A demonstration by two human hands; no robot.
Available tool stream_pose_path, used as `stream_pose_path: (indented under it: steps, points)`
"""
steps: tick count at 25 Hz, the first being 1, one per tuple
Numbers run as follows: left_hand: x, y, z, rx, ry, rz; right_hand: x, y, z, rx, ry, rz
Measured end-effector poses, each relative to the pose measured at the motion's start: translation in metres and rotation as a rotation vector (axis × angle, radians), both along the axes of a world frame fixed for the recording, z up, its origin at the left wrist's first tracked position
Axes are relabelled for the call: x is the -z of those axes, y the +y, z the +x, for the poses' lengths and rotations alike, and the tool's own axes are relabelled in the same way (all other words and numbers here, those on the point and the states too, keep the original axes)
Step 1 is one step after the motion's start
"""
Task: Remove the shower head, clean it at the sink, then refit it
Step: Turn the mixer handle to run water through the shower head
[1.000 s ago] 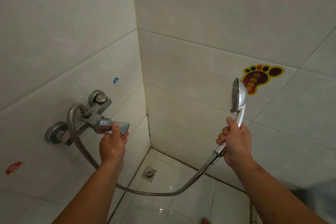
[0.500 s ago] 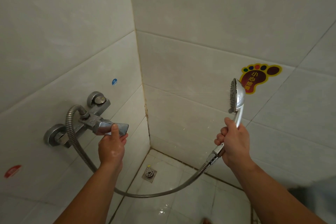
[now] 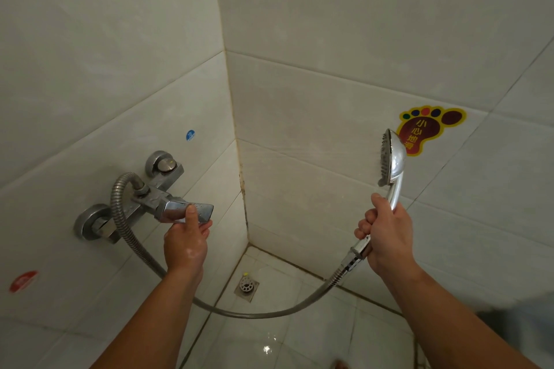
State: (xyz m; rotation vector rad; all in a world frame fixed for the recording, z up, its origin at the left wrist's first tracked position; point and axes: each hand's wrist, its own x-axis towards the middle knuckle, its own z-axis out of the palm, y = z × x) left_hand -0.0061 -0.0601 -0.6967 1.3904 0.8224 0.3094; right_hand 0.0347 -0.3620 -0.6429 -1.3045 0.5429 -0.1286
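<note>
My right hand [image 3: 386,234] grips the handle of the chrome shower head [image 3: 392,157], held upright with its nozzle face turned left. Thin streaks of spray run from that face toward the wall corner. A ribbed metal hose [image 3: 263,314] loops from the handle's base down and back up to the wall mixer [image 3: 150,196]. My left hand [image 3: 186,237] holds the mixer's flat chrome lever [image 3: 192,209] from below, thumb up against its front face.
White tiled walls meet in a corner [image 3: 239,165] ahead. A floor drain [image 3: 245,284] sits in the wet floor below. A foot-shaped warning sticker [image 3: 431,126] is on the right wall, a blue dot [image 3: 190,135] and a red sticker [image 3: 23,280] on the left wall.
My left thumb has come up against the lever's front. Faint spray streaks now show leaving the shower head. Both hands otherwise stay in place.
</note>
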Motion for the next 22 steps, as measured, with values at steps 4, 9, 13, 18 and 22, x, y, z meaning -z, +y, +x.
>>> stream_pose_path:
  steps: [4, 9, 13, 18, 22]
  points:
    - [0.003, 0.002, 0.001, 0.012, 0.008, 0.017, -0.001, 0.001, -0.001, -0.003, 0.001, 0.006]
    - [0.008, 0.004, 0.002, -0.002, -0.020, -0.030, 0.000, 0.001, 0.000, -0.008, 0.002, 0.017]
    - [0.010, 0.004, 0.004, -0.013, -0.029, -0.062, 0.001, 0.000, 0.000, -0.006, 0.011, 0.000]
    - [0.012, 0.005, 0.003, -0.034, -0.009, -0.060, 0.005, 0.000, 0.002, -0.004, 0.019, 0.001]
    - [0.012, 0.008, 0.004, -0.050, -0.036, -0.116, 0.006, 0.003, 0.005, -0.020, 0.030, -0.017]
